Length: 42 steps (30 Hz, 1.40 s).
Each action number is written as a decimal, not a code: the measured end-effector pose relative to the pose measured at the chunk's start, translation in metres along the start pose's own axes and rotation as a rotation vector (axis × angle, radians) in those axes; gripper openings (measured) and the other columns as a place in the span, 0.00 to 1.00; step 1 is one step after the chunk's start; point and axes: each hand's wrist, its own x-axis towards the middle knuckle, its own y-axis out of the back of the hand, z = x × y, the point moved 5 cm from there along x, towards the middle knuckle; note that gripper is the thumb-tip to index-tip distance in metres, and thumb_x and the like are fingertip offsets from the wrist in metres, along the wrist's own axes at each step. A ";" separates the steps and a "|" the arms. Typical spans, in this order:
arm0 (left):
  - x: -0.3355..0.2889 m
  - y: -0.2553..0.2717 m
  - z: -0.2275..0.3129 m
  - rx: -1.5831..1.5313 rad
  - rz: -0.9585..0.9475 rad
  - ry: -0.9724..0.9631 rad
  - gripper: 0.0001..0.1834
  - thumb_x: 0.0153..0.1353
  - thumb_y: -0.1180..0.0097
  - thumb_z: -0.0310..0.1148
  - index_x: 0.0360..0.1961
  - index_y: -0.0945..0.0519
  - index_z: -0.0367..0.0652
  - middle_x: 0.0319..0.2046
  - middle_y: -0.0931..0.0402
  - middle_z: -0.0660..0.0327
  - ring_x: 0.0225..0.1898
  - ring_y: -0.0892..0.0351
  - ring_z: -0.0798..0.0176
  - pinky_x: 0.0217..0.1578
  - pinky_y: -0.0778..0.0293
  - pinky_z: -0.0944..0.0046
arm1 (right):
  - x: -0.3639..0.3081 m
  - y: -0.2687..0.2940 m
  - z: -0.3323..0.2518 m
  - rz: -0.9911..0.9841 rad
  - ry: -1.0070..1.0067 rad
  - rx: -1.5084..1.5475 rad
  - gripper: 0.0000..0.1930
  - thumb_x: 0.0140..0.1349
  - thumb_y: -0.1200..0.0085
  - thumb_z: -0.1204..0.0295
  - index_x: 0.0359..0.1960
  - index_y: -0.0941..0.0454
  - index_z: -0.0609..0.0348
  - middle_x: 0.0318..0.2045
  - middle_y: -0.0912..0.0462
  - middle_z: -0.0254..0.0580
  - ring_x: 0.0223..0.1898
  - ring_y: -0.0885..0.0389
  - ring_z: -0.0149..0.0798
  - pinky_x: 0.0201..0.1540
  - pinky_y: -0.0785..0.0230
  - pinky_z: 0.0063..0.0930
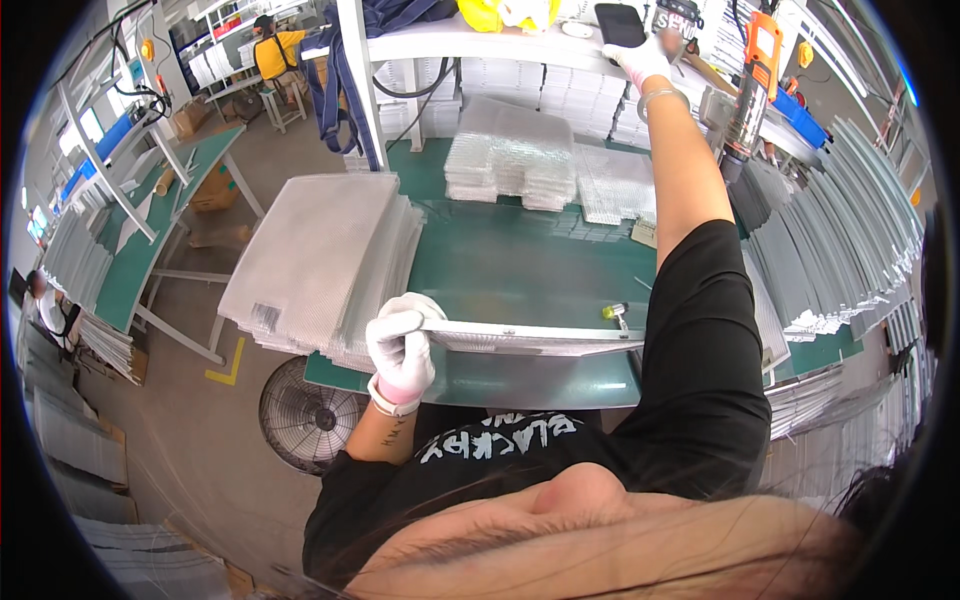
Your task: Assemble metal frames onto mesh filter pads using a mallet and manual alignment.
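My left hand (402,345), in a white glove, is closed on the left end of a thin, light-framed panel (530,337). The panel is seen nearly edge-on in front of my body, and its right end is hidden behind my right sleeve. My right hand (643,62), also gloved, is stretched far forward to the white shelf. Its thumb side lies by the lower edge of a black phone (620,25), fingers spread; the fingertips are blurred. Beyond the panel, a small yellow-green and silver tool (617,313) lies on the green bench top (500,262).
A tall stack of mesh panels (315,245) stands left on the bench. Smaller mesh stacks (510,150) lie at the back. An orange power driver (757,75) hangs at right, beside rows of grey panels (835,230). A floor fan (318,415) stands lower left; another person (275,55) sits far off.
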 end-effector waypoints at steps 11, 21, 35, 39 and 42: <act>0.005 0.002 -0.010 0.102 0.072 0.084 0.10 0.65 0.53 0.21 0.47 0.32 0.40 0.36 0.27 0.52 0.34 0.26 0.61 0.35 0.29 0.66 | -0.028 -0.007 -0.042 0.100 -0.069 -0.719 0.43 0.61 0.63 0.35 0.67 0.41 0.57 0.67 0.41 0.58 0.58 0.27 0.56 0.56 0.32 0.49; 0.019 0.006 -0.043 0.237 0.213 0.318 0.10 0.65 0.52 0.21 0.48 0.28 0.37 0.43 0.29 0.62 0.42 0.31 0.73 0.45 0.34 0.73 | -0.225 0.050 -0.223 -1.173 0.750 -0.393 0.24 0.63 0.50 0.52 0.44 0.19 0.64 0.42 0.17 0.53 0.45 0.19 0.47 0.49 0.27 0.37; 0.021 0.000 -0.049 0.258 0.148 0.218 0.11 0.65 0.49 0.22 0.49 0.28 0.39 0.43 0.29 0.63 0.34 0.33 0.76 0.37 0.33 0.75 | -0.337 0.027 -0.194 -0.916 0.999 -0.053 0.12 0.67 0.56 0.63 0.39 0.34 0.62 0.34 0.21 0.54 0.36 0.20 0.56 0.39 0.28 0.45; 0.014 0.008 -0.061 0.293 0.109 0.133 0.13 0.64 0.49 0.22 0.50 0.28 0.39 0.45 0.28 0.61 0.36 0.31 0.74 0.40 0.32 0.73 | -0.337 0.034 -0.197 -0.984 0.869 -0.148 0.12 0.65 0.54 0.66 0.41 0.33 0.63 0.33 0.23 0.53 0.36 0.21 0.57 0.41 0.29 0.46; 0.014 0.007 -0.060 0.268 0.118 0.140 0.13 0.64 0.49 0.22 0.50 0.28 0.39 0.44 0.28 0.61 0.36 0.31 0.74 0.40 0.32 0.73 | -0.331 0.029 -0.193 -1.058 0.920 0.030 0.12 0.65 0.53 0.66 0.42 0.32 0.62 0.33 0.22 0.51 0.36 0.21 0.55 0.40 0.28 0.45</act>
